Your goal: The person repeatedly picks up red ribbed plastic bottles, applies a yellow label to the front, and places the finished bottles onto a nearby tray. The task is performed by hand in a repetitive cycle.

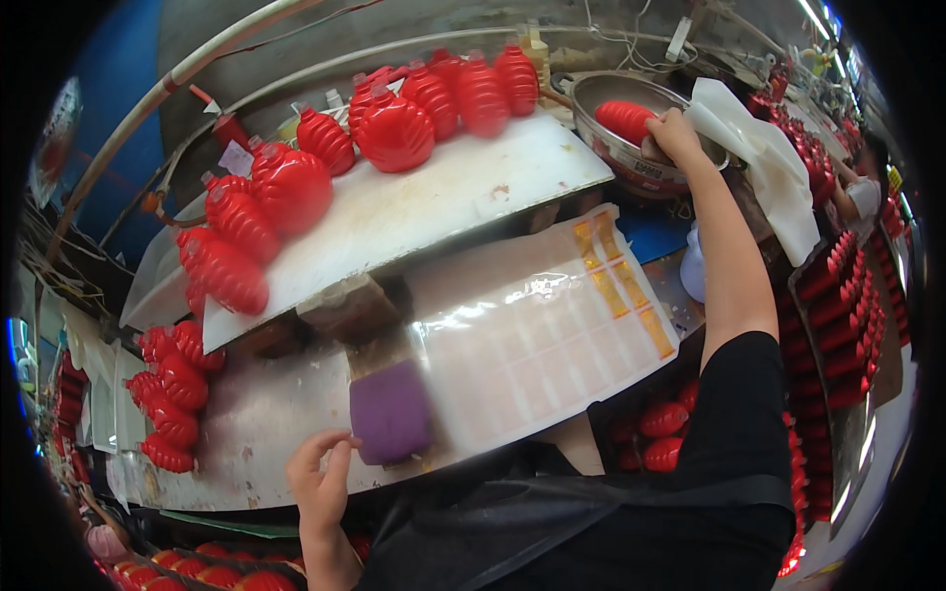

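My right hand (675,138) reaches to the back right and is closed round one end of a red ribbed plastic bottle (623,120). The bottle lies on its side within a round metal basin (639,163), and the fingers partly cover it. At the front, my left hand (320,478) is held loosely with fingers bent and a little apart, nothing seen in it. Just right of its fingertips is a folded purple cloth (391,412). A sheet of clear film with rows of gold labels (619,281) spreads over the bench right of the cloth.
Several red bottles (394,133) stand along a raised white board (463,187); more (177,389) cluster at the bench's left end. A white cloth (759,158) hangs beside the basin. Stacked red bottles (838,335) fill the right side, where another person (862,192) is.
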A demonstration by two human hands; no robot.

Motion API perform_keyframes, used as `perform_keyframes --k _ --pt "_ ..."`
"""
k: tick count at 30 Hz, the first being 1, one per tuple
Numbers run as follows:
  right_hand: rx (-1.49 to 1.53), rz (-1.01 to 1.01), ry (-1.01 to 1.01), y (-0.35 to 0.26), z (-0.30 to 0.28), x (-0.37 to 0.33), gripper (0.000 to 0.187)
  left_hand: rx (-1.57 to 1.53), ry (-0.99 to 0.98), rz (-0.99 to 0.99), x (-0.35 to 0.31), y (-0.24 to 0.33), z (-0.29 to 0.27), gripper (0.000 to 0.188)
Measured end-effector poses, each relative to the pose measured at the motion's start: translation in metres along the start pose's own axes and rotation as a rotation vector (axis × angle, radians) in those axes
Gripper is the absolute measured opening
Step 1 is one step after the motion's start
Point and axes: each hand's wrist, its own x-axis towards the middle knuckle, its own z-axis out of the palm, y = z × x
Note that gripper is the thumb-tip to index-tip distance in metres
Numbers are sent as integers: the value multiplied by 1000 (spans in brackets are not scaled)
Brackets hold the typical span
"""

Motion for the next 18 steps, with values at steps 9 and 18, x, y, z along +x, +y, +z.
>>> perform_keyframes --k 9,18 --pt "1157 139 135 11 -20 -9 22 167 -125 99 2 18 -4 13" --pt "486 -419 -10 -93 -106 -111 23 362 -157 537 33 30 18 28"
